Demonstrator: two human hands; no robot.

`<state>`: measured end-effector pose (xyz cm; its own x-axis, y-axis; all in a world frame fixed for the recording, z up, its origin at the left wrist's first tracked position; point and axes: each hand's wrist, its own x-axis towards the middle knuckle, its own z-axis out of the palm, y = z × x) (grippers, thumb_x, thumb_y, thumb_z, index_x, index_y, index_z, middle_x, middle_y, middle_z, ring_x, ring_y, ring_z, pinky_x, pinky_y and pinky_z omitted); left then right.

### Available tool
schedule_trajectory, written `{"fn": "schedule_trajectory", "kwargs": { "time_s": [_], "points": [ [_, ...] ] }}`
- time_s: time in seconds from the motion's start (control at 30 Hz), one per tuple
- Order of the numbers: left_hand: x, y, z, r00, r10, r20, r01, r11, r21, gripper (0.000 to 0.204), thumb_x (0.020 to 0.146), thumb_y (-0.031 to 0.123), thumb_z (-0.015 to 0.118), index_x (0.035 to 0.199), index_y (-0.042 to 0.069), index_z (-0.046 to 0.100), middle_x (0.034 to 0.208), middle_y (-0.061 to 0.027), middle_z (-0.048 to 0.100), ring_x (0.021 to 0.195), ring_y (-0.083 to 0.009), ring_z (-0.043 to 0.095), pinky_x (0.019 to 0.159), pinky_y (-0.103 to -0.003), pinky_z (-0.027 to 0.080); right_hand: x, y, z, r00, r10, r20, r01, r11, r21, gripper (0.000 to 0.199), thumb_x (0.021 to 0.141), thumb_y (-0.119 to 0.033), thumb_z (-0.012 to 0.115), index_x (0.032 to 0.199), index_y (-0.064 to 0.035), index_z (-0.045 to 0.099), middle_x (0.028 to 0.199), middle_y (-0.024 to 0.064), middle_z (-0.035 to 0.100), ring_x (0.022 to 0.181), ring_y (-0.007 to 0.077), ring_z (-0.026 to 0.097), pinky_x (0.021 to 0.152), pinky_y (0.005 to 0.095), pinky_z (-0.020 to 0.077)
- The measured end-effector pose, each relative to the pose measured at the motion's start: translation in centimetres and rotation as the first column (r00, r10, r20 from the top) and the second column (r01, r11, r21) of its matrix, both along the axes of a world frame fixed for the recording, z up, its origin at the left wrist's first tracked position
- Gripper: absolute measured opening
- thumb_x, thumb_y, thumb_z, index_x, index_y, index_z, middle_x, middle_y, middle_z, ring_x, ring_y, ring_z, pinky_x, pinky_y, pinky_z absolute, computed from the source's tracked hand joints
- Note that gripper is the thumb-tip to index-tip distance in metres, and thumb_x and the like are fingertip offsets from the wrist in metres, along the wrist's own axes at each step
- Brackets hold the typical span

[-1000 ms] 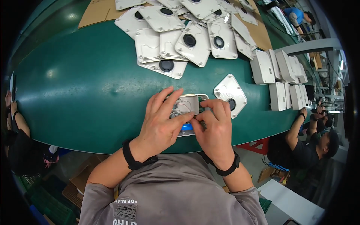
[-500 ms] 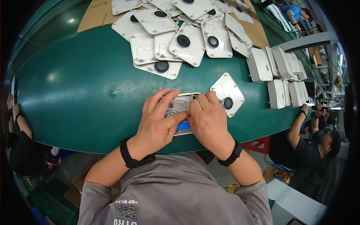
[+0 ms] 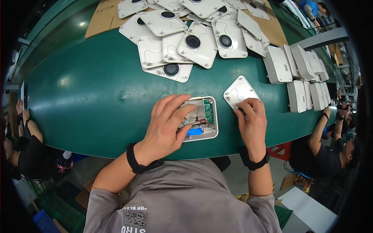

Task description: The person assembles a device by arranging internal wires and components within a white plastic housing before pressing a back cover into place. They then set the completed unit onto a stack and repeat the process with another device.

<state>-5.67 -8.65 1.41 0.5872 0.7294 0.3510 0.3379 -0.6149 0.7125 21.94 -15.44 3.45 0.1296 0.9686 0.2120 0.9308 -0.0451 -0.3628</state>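
Note:
In front of me lies a white plastic housing (image 3: 216, 116), its inside showing a green circuit board (image 3: 209, 112), thin red and black wires and a blue battery cell (image 3: 195, 131). My left hand (image 3: 165, 124) is curved over the housing's left part, gripping it with fingertips on its far side and thumb near the battery. It hides that side's contents. To the right, a white cover (image 3: 241, 90) lies on the table. My right hand (image 3: 253, 122) pinches the cover's near edge, hiding the round black speaker there.
Many similar white covers (image 3: 198, 50) with black speakers are heaped at the back on cardboard (image 3: 99, 23). White housings (image 3: 278, 66) stand in rows at the right. The green table (image 3: 77, 112) curves toward me. Other people (image 3: 312, 155) sit at both sides.
My right hand has left the wires in the housing and moved right to take hold of the cover. My left hand stays on the housing. The whole view has shifted slightly.

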Motion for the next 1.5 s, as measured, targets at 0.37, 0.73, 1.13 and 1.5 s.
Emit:
{"fn": "schedule_trajectory", "kwargs": {
  "time_s": [0.37,0.73,1.13,1.5],
  "points": [
    [0.2,-0.8,-0.6,0.993,-0.114,0.009,0.114,0.993,-0.013,0.060,0.076,0.000,0.078,0.132,0.008,0.059,0.145,-0.0163,0.053,0.128,-0.0409,0.051,0.105,-0.054,0.041,4.6,-5.5,2.7,0.089,-0.299,-0.950,0.072,0.953,-0.293,0.017,0.101,-0.013,0.063,0.112,0.0003,0.068,0.104,0.0065,0.070,0.084,0.0127,0.066,0.075,0.0301,0.0533],
    [-0.1,-0.8,-0.4,0.991,-0.111,0.081,0.119,0.987,-0.110,0.080,0.079,0.004,0.080,0.148,0.001,0.041,0.157,-0.0236,0.042,0.144,-0.0472,0.039,0.115,-0.058,0.033,3.4,-6.4,-0.7,0.315,-0.373,-0.873,0.319,0.908,-0.273,0.033,0.099,-0.011,0.067,0.127,0.0062,0.064,0.110,0.0075,0.074,0.092,0.0124,0.068,0.080,0.0262,0.0533],
    [-3.7,-2.1,3.9,0.954,-0.229,0.195,0.301,0.738,-0.604,0.024,0.089,0.014,0.082,0.102,0.000,0.067,0.074,-0.0047,0.068,0.058,-0.0155,0.060,0.052,-0.028,0.044,-3.4,-2.6,8.2,0.560,-0.055,-0.827,-0.289,0.922,-0.257,0.023,0.091,-0.005,0.076,0.112,0.0056,0.074,0.101,0.0123,0.076,0.089,0.0152,0.070,0.080,0.0291,0.0549],
    [-4.2,-1.8,2.8,0.976,0.138,0.166,0.021,0.706,-0.708,0.013,0.095,0.008,0.076,0.090,0.001,0.066,0.063,-0.0041,0.063,0.052,-0.0100,0.060,0.050,-0.025,0.045,-6.6,-0.6,5.3,0.522,-0.248,-0.816,0.085,0.967,-0.239,0.018,0.087,-0.006,0.081,0.101,0.0033,0.078,0.091,0.0050,0.067,0.080,0.0120,0.057,0.070,0.0251,0.0430]
  ]
}}
